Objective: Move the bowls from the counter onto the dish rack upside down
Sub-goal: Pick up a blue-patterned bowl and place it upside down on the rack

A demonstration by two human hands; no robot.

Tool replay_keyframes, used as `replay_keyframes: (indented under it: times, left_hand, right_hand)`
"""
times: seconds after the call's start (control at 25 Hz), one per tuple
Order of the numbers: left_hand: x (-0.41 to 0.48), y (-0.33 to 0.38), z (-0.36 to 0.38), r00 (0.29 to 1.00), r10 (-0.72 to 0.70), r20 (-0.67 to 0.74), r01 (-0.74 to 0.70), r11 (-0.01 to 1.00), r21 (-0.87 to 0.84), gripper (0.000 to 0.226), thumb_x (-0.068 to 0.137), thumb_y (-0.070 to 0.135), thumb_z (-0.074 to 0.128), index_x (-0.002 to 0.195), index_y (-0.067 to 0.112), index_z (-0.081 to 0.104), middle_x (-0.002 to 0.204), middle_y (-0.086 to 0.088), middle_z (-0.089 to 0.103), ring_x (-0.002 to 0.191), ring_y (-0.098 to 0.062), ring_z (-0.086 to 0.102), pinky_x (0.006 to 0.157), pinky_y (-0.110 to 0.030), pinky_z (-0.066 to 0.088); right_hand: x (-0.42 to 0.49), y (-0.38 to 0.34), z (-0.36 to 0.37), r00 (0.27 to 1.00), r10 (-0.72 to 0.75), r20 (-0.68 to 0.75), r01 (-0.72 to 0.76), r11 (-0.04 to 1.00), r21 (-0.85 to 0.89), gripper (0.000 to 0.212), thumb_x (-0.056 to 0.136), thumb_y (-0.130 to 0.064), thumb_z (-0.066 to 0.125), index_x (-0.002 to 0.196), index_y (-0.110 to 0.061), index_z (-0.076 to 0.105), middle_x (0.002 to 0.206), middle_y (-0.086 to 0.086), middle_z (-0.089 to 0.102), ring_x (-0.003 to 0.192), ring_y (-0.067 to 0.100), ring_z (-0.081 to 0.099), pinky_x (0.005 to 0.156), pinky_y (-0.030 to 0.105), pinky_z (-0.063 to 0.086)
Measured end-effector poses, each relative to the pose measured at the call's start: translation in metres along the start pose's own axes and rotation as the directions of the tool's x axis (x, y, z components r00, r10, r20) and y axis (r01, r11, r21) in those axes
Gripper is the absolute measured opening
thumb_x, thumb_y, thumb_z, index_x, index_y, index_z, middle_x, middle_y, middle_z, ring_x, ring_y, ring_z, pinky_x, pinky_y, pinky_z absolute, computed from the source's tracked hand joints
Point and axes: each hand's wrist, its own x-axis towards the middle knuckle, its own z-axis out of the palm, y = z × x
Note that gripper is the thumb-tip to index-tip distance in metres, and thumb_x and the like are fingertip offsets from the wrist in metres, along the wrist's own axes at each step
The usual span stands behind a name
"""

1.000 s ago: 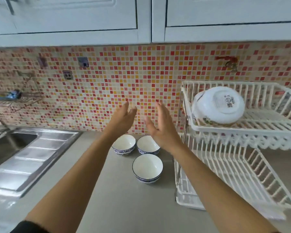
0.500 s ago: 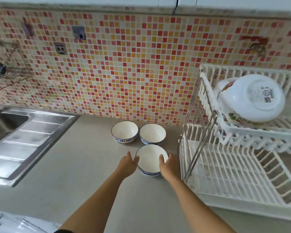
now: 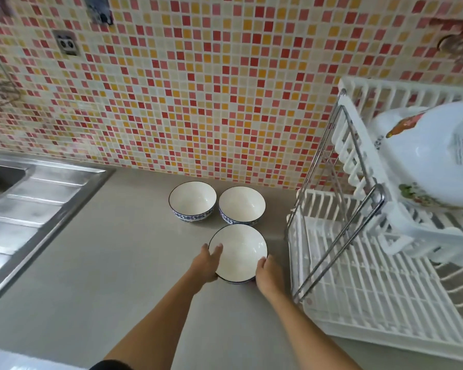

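Note:
Three white bowls with blue patterned rims stand upright on the grey counter. The nearest bowl (image 3: 238,253) is gripped from both sides: my left hand (image 3: 206,264) has its thumb over the left rim, my right hand (image 3: 267,276) clasps the right side. Behind it stand the back left bowl (image 3: 192,201) and the back right bowl (image 3: 242,205), side by side near the wall. The white two-tier dish rack (image 3: 364,297) stands to the right, its lower tier bare.
A large white bowl (image 3: 433,153) lies upside down on the rack's upper tier. A steel sink drainboard (image 3: 35,206) occupies the left. The mosaic tile wall (image 3: 198,89) runs behind the counter (image 3: 96,276).
My hands dropped from in front of the wall to the nearest bowl and now close around its sides. The camera tilted down and moved closer.

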Motion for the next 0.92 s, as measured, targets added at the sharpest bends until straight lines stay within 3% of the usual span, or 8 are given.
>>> replay_keyframes:
  times: [0.16, 0.28, 0.36, 0.48, 0.56, 0.64, 0.76, 0.92]
  left_hand:
    - [-0.027, 0.011, -0.033, 0.999, 0.034, 0.032, -0.026, 0.973, -0.230, 0.059, 0.083, 0.074, 0.026, 0.126, 0.038, 0.045, 0.128, -0.005, 0.054, 0.105, -0.031, 0.062, 0.078, -0.047, 0.058]
    - [-0.061, 0.029, -0.058, 0.995, 0.097, 0.037, -0.078, 0.932, -0.353, 0.066, 0.083, 0.077, 0.012, 0.122, 0.039, 0.048, 0.122, -0.006, 0.056, 0.103, -0.030, 0.058, 0.077, -0.044, 0.055]
    - [-0.083, 0.042, -0.071, 0.991, 0.124, -0.051, -0.133, 0.881, -0.455, 0.072, 0.084, 0.075, 0.010, 0.131, 0.033, 0.044, 0.125, -0.012, 0.052, 0.107, -0.036, 0.053, 0.082, -0.050, 0.051]
    - [-0.122, 0.057, -0.086, 0.967, 0.208, -0.149, -0.256, 0.800, -0.543, 0.079, 0.083, 0.076, 0.015, 0.142, 0.028, 0.037, 0.141, -0.017, 0.044, 0.121, -0.043, 0.049, 0.089, -0.056, 0.048]
    - [-0.152, 0.071, -0.091, 0.935, 0.304, -0.181, -0.351, 0.728, -0.589, 0.077, 0.084, 0.075, 0.016, 0.138, 0.025, 0.041, 0.141, -0.019, 0.045, 0.115, -0.043, 0.052, 0.082, -0.052, 0.050]
    - [-0.185, 0.093, -0.089, 0.886, 0.415, -0.209, -0.449, 0.652, -0.611, 0.066, 0.087, 0.071, 0.017, 0.126, 0.027, 0.048, 0.138, -0.018, 0.050, 0.108, -0.038, 0.056, 0.082, -0.051, 0.050]
    - [-0.233, 0.133, -0.081, 0.786, 0.565, -0.252, -0.578, 0.527, -0.623, 0.059, 0.090, 0.066, 0.022, 0.123, 0.027, 0.050, 0.133, -0.015, 0.055, 0.105, -0.032, 0.061, 0.078, -0.048, 0.053]
    - [-0.290, 0.186, -0.049, 0.576, 0.787, -0.219, -0.721, 0.364, -0.589, 0.061, 0.093, 0.060, 0.023, 0.135, 0.022, 0.047, 0.122, -0.012, 0.059, 0.108, -0.028, 0.061, 0.086, -0.047, 0.054]
  right_hand:
    - [-0.031, -0.021, -0.017, 0.984, -0.179, 0.021, 0.176, 0.980, 0.095, 0.026, 0.099, -0.024, 0.034, 0.114, -0.009, 0.049, 0.107, 0.014, 0.066, 0.090, 0.031, 0.061, 0.073, 0.033, 0.046]
    - [-0.061, -0.053, -0.035, 0.939, -0.343, 0.036, 0.335, 0.931, 0.143, 0.033, 0.098, -0.025, 0.040, 0.129, -0.013, 0.041, 0.118, 0.011, 0.065, 0.105, 0.033, 0.061, 0.081, 0.035, 0.047]
    - [-0.085, -0.076, -0.051, 0.878, -0.478, -0.003, 0.473, 0.868, 0.149, 0.041, 0.097, -0.028, 0.045, 0.136, -0.017, 0.037, 0.129, 0.003, 0.061, 0.115, 0.029, 0.058, 0.088, 0.035, 0.045]
    - [-0.133, -0.106, -0.081, 0.781, -0.618, -0.095, 0.614, 0.731, 0.298, 0.041, 0.093, -0.038, 0.050, 0.128, -0.019, 0.041, 0.124, -0.010, 0.059, 0.116, 0.015, 0.057, 0.095, 0.031, 0.046]
    - [-0.164, -0.126, -0.107, 0.757, -0.634, -0.159, 0.640, 0.669, 0.379, 0.039, 0.090, -0.055, 0.042, 0.116, -0.027, 0.040, 0.114, -0.007, 0.063, 0.107, 0.016, 0.060, 0.092, 0.039, 0.048]
    - [-0.190, -0.141, -0.139, 0.733, -0.647, -0.211, 0.670, 0.633, 0.387, 0.041, 0.084, -0.070, 0.030, 0.104, -0.035, 0.032, 0.097, -0.006, 0.062, 0.088, 0.019, 0.062, 0.077, 0.039, 0.049]
    - [-0.222, -0.151, -0.202, 0.652, -0.708, -0.270, 0.748, 0.543, 0.383, 0.041, 0.076, -0.070, 0.029, 0.104, -0.040, 0.027, 0.084, -0.018, 0.060, 0.071, 0.001, 0.060, 0.062, 0.021, 0.044]
    - [-0.235, -0.140, -0.296, 0.513, -0.815, -0.270, 0.801, 0.342, 0.491, 0.050, 0.073, -0.064, 0.049, 0.120, -0.051, 0.035, 0.114, -0.028, 0.059, 0.101, -0.007, 0.062, 0.076, 0.018, 0.056]
